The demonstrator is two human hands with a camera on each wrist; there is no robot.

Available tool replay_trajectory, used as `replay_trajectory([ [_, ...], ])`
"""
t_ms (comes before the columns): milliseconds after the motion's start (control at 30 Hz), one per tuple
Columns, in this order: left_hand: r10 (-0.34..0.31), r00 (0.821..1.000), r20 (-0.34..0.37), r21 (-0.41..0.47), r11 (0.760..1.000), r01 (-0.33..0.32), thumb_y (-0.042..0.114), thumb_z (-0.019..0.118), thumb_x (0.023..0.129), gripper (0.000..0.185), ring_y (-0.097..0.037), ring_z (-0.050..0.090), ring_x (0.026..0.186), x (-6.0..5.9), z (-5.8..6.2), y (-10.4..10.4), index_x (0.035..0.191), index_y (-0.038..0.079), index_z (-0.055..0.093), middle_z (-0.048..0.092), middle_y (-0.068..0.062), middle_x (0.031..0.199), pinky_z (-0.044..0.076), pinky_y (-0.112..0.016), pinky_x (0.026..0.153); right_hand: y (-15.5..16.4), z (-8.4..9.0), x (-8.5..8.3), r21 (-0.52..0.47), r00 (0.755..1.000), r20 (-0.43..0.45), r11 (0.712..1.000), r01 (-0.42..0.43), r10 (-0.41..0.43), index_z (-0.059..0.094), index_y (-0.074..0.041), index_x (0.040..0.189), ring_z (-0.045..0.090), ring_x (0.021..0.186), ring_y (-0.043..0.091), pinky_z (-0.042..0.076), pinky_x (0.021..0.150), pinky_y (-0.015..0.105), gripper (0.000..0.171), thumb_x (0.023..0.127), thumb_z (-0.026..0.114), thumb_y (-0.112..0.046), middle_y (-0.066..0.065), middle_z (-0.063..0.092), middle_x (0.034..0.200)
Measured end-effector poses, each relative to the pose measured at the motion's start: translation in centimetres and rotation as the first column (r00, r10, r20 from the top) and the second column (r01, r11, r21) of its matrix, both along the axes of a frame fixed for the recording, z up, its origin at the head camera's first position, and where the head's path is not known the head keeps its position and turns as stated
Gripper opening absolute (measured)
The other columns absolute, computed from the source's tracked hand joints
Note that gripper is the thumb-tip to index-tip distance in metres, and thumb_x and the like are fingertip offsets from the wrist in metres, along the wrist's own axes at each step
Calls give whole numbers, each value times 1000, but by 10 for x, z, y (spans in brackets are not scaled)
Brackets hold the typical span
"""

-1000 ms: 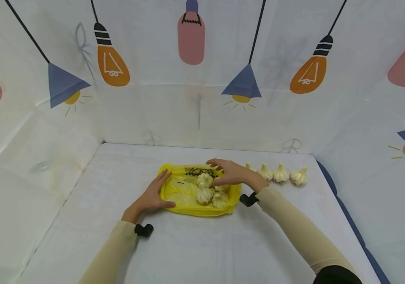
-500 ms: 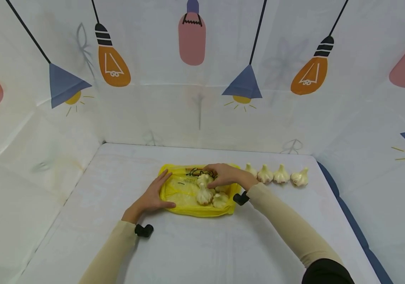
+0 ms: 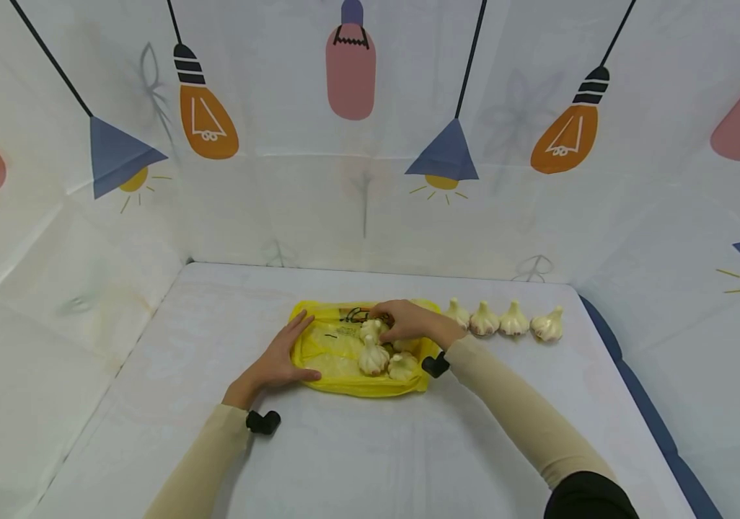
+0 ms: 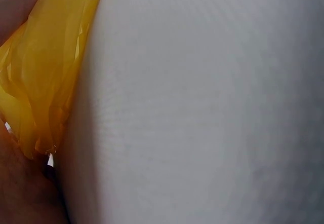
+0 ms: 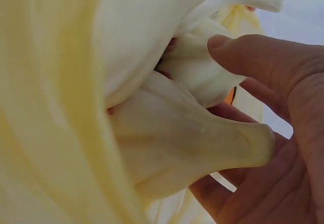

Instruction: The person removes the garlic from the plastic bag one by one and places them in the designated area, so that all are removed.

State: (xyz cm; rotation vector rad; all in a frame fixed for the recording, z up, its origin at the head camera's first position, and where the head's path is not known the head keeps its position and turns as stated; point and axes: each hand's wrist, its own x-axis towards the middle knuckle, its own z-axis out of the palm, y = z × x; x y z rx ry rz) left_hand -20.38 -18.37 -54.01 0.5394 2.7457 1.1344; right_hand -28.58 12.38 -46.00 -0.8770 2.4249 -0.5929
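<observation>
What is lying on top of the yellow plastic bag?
On the yellow plastic bag lie garlic bulbs, three visible. The right hand grips the far one and may cover more. The left hand presses the bag's left edge flat.

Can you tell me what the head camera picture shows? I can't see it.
A person's right hand grips a garlic bulb on a yellow plastic bag, while the left hand presses the bag flat. Four more garlic bulbs sit in a row on the white table.
</observation>
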Motion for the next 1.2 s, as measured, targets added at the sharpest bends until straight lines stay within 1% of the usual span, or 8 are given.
replay_trajectory([
  [100,-2,1000,3,6,1000,2,55,82,67,114,-34,11,149,0,0,0,156,23,18,6,-2,164,16,-64,114,0,-2,0,-12,1000,-12,1000,0,0,57,-16,132,56,104,16,50,88,36,46,89,70,-21,4,57,132],
  [333,-5,1000,0,4,1000,5,53,82,67,113,-35,10,149,1,4,0,156,22,19,6,-3,164,16,-64,114,-2,-5,-1,-34,1000,-28,999,-5,4,59,-17,128,55,92,14,49,81,31,41,89,70,-20,2,61,122],
  [567,-4,1000,-4,2,1000,4,52,82,67,113,-35,10,149,0,1,-1,156,22,18,6,-3,164,16,-64,114,-4,-6,-2,-49,1000,-9,999,4,-5,59,-17,125,58,95,15,50,82,32,35,90,67,-17,1,62,114],
  [667,-2,1000,-3,0,1000,2,52,82,67,113,-35,11,149,0,0,-1,156,22,19,6,-3,164,16,-64,114,-6,-7,-2,-34,1000,5,999,4,-3,58,-17,128,58,98,16,51,84,33,40,90,69,-19,2,62,118],
  [800,0,1000,-2,-1,1000,0,51,82,67,113,-35,11,149,0,-1,0,156,21,19,7,-3,164,15,-64,114,-9,-11,0,-19,1000,12,1000,-9,10,54,-17,135,56,110,18,50,90,35,50,88,71,-23,2,58,130],
  [900,-2,1000,-4,5,1000,2,49,83,67,113,-35,11,149,1,0,1,156,20,19,7,-4,164,15,-64,114,-12,-13,0,-26,1000,9,1000,-16,16,55,-16,134,55,114,19,49,92,37,49,88,72,-23,3,57,132],
  [1033,-4,1000,-9,7,1000,4,48,83,68,112,-36,11,148,1,1,1,156,20,19,7,-5,164,15,-65,114,-12,-13,1,-28,1000,3,999,-18,18,56,-16,130,55,114,19,49,92,37,45,88,72,-21,4,57,131],
  [1200,-5,1000,-18,-1,1000,5,49,82,68,112,-36,11,149,1,0,0,156,20,18,7,-5,164,15,-64,114,-12,-9,1,-33,1000,-18,999,-15,15,57,-16,130,53,117,21,49,94,38,46,87,71,-23,5,55,132],
])
